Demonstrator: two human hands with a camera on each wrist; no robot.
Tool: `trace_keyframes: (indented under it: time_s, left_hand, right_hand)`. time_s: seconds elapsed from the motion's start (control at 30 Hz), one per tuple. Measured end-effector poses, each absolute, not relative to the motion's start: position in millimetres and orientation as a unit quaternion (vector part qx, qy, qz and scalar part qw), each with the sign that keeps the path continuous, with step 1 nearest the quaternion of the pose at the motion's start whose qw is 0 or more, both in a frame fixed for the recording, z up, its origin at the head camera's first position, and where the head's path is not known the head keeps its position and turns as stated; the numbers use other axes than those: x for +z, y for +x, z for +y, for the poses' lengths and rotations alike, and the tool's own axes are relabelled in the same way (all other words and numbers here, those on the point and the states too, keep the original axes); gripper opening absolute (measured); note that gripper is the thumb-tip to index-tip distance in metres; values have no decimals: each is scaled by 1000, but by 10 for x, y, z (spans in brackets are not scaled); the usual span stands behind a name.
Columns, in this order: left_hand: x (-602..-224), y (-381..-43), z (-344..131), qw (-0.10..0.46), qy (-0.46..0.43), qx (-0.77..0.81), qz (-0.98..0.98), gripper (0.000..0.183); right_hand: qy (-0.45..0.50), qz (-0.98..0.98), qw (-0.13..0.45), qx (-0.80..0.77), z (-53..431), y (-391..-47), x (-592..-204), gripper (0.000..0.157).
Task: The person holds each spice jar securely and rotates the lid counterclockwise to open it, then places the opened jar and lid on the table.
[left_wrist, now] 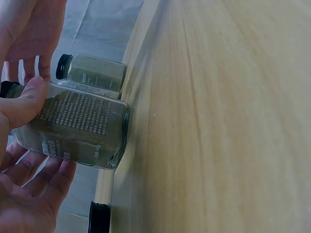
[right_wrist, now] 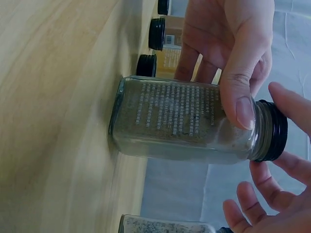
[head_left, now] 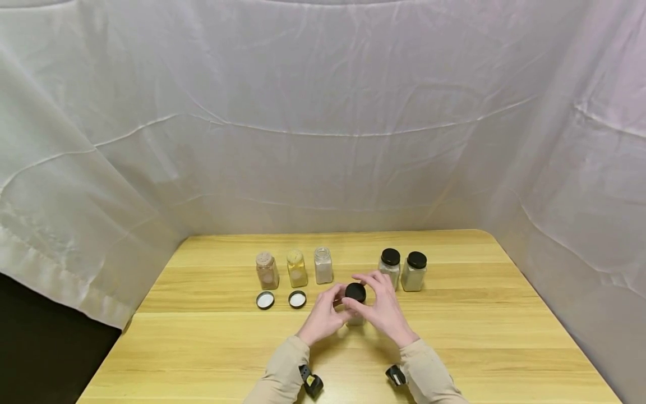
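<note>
A glass spice jar (head_left: 355, 320) with greenish-brown contents and printed white text stands upright on the table between both hands. My left hand (head_left: 325, 315) holds its body, thumb (right_wrist: 243, 109) pressed on the near face, fingers (left_wrist: 53, 182) along the side. Thumb and fingers of my right hand (head_left: 382, 307) are around the black lid (right_wrist: 273, 131), which sits on the jar's neck. Beyond my right hand are two more black-lidded jars, one speckled (head_left: 388, 275) and one pale green (head_left: 414, 276).
At back left stand three jars without black lids: brown (head_left: 267, 274), yellow (head_left: 297, 270) and pale (head_left: 323, 269). Two black lids (head_left: 265, 300) (head_left: 297, 299) lie upturned before them; a third lid (right_wrist: 146, 65) shows in the right wrist view. Pale fabric (head_left: 323, 168) hangs behind the wooden table (head_left: 202, 348).
</note>
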State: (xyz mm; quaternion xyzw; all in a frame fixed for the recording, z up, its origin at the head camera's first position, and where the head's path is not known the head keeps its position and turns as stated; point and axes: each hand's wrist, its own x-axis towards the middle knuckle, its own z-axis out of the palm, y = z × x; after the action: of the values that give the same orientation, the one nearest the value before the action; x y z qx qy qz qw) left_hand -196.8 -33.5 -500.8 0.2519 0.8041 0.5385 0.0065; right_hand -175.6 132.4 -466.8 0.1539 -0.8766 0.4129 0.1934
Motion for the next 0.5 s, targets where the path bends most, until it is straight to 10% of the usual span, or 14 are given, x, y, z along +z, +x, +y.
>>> trace_keyframes:
  time_s: [0.5]
  left_hand:
    - [-5012,-1970,-336,7,256,551,795,40]
  right_hand:
    - [196,-861,176,435,1404,-1774,-4661,48]
